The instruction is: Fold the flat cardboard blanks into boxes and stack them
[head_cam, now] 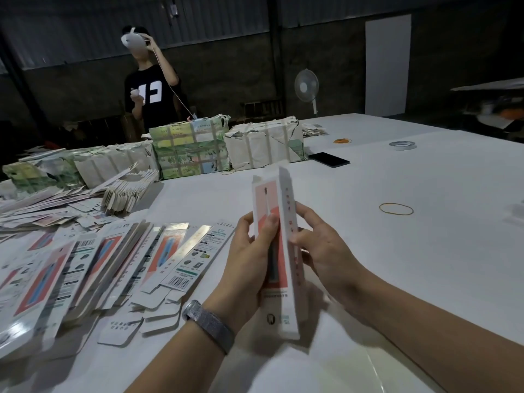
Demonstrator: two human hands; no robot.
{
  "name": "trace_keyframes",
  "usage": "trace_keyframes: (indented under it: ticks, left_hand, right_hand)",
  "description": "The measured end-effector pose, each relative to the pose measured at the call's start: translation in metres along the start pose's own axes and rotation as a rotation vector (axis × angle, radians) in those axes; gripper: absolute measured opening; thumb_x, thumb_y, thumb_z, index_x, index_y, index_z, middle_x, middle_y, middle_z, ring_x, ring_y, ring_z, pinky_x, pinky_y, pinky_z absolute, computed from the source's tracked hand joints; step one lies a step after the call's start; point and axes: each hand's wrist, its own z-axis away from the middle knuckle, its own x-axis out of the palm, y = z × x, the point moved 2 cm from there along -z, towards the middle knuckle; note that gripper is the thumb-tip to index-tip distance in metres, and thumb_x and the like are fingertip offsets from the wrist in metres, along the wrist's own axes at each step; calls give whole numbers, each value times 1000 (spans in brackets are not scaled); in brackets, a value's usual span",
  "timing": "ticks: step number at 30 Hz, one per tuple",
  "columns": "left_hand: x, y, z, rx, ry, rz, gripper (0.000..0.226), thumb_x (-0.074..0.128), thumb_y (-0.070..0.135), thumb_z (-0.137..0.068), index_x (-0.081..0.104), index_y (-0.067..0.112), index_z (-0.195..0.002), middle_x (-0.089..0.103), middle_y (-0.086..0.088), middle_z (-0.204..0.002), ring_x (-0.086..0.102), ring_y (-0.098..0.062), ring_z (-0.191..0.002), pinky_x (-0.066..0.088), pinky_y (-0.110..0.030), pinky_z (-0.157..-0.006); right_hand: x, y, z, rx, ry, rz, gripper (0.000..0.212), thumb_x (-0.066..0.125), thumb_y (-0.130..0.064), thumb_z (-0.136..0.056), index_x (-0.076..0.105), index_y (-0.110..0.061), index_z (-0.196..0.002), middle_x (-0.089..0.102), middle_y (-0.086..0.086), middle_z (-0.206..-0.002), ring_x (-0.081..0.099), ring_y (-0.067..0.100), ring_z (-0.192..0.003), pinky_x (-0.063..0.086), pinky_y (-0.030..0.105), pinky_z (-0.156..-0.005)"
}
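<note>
Both hands are on it: the left hand pinches the long narrow box with its thumb across the printed face, while the right hand grips the far side panel, holding it upright above the white counter. It looks light, thin, easily creased, so best held by its long edges. Flat blanks fan out to the left, in a dim warehouse.

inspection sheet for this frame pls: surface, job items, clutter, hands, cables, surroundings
Surface: white table, flat, evenly lit.
Job's things: one long carton blank held upright, partly opened; flat blanks fanned out at left; wrapped bundles at the far edge.
Clutter: rubber band, black phone, tape roll.
Hands: left hand and right hand both grip the blank.
Cables: thin cord hanging from the standing person's headset.
Surroundings: pedestal fan, dark wall, white door.
</note>
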Motion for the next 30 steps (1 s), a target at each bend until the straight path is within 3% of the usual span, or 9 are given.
trace_keyframes:
  ticks: [3,7,10,14,16,19,22,24,30]
  left_hand:
    - [-4,1,0,40,31,-80,53,68,60,-77,51,39,-124,77,0,-88,76,-21,-75,58,-28,-62]
    - [3,-1,2,88,-13,-124,53,70,54,-83,52,36,-130,77,1,-99,76,-22,-86,62,-40,-74]
    - [5,-4,4,126,-57,-185,50,69,54,-87,48,40,-130,76,2,-105,76,-22,-90,62,-41,-79]
    - [1,-4,3,109,-74,-224,33,56,56,-92,46,45,-121,77,7,-93,76,-16,-82,59,-23,-66]
    - [-1,-2,1,104,-47,-217,19,47,52,-98,46,46,-116,76,10,-87,76,-14,-80,57,-19,-63]
    - [-3,3,0,140,-24,-197,16,42,54,-97,43,54,-113,75,13,-86,76,-15,-77,57,-19,-60]
    - [-3,5,1,184,-37,-170,28,41,59,-88,38,62,-115,74,23,-91,76,-15,-80,58,-21,-62]
    - [-1,6,1,208,-43,-163,30,38,59,-88,37,63,-118,71,30,-91,76,-13,-83,58,-21,-62]
    - [-3,3,-2,237,-13,-183,19,34,42,-106,47,49,-117,68,23,-92,74,-12,-87,59,-23,-64]
  right_hand:
    - [-3,0,-1,12,20,25,44,42,-10,-101,49,-44,-128,76,6,-98,72,14,-89,56,21,-73]
    - [-5,-4,-3,-4,108,32,32,48,-24,-103,53,-38,-131,75,4,-102,71,13,-84,56,24,-67]
    - [-6,-8,-3,-19,165,18,32,53,-21,-101,52,-36,-130,74,11,-100,70,19,-83,57,35,-70]
    - [-4,-10,-1,-1,149,46,33,53,-18,-101,56,-27,-133,67,27,-97,65,32,-82,54,57,-83]
    - [-2,-10,0,-4,128,66,32,54,-19,-101,57,-30,-131,62,30,-92,63,37,-82,50,62,-86]
    - [-1,-8,1,-5,103,69,38,58,-27,-97,48,-39,-132,71,18,-94,67,40,-87,55,57,-85]
    - [-3,-5,0,11,86,52,68,64,-40,-84,30,-43,-143,76,-2,-98,73,27,-90,62,35,-75]
    - [-4,-6,0,1,64,49,64,63,-43,-81,33,-49,-137,76,-8,-97,74,22,-90,61,30,-72]
    - [-3,-7,1,24,41,17,51,60,-38,-88,45,-41,-136,73,7,-89,70,25,-82,55,52,-85]
